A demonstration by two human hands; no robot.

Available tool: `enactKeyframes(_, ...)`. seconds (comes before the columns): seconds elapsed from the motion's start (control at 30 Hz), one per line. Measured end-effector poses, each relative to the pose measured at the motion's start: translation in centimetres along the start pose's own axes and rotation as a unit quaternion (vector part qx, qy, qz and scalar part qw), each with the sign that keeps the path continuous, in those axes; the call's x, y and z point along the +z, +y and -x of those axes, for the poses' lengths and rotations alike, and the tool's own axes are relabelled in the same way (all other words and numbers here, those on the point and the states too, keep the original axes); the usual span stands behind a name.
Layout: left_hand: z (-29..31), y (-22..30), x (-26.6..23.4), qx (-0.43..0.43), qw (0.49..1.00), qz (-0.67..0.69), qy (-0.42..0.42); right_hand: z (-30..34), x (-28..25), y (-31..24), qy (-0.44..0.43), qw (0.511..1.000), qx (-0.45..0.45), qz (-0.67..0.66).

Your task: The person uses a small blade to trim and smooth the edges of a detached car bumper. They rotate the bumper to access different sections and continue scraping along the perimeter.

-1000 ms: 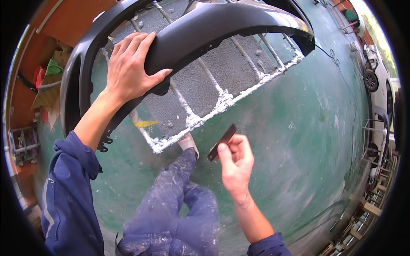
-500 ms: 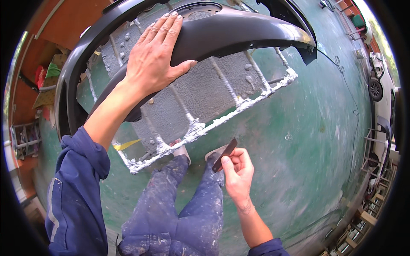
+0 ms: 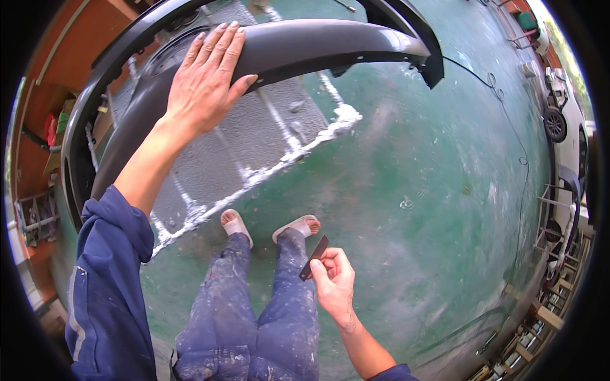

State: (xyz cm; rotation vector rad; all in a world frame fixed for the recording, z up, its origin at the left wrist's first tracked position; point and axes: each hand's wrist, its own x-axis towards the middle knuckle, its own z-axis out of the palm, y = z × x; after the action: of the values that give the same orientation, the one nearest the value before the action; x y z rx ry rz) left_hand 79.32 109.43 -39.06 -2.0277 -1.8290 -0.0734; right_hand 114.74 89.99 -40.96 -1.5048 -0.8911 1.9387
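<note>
A curved black car body panel [image 3: 311, 46] with a glossy surface lies across a paint-crusted metal rack [image 3: 254, 178]. My left hand [image 3: 202, 95] rests flat on the panel, fingers stretched out and thumb apart, near a rounded recess in it. Lower down, to the right of my legs, my right hand [image 3: 335, 279] pinches a thin, dark rectangular strip [image 3: 312, 259] between thumb and fingers. This strip is held up in the air, away from the panel. Its exact kind does not show.
Grey sheet material [image 3: 222, 149] covers much of the rack under the panel. A black cable [image 3: 522, 136] trails over the green floor [image 3: 432, 254]. Along the right side are a white car [image 3: 569, 140] and wooden racking [image 3: 546, 311]. My feet stand close to the rack's near edge.
The panel and rack sit farther left and higher in view, and my feet show more fully. My left hand stays on the panel; my right still holds the strip, lower and more left in view.
</note>
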Motion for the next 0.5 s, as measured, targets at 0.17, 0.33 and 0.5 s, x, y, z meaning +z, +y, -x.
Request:
enactKeyframes(0.17,-3.5,2.9,1.1,-0.007,0.999,-0.032,-0.029,-1.5,-6.4,-1.8,0.038,0.999,-0.011,-0.009)
enactKeyframes(0.33,-6.2,4.3,1.6,0.007,0.997,-0.044,-0.060,-4.0,-10.9,-3.4,0.067,0.997,-0.016,0.018)
enactKeyframes(0.5,-11.1,7.1,2.6,0.045,0.995,0.015,-0.083,-7.4,-11.9,-6.7,0.079,0.997,-0.021,0.000)
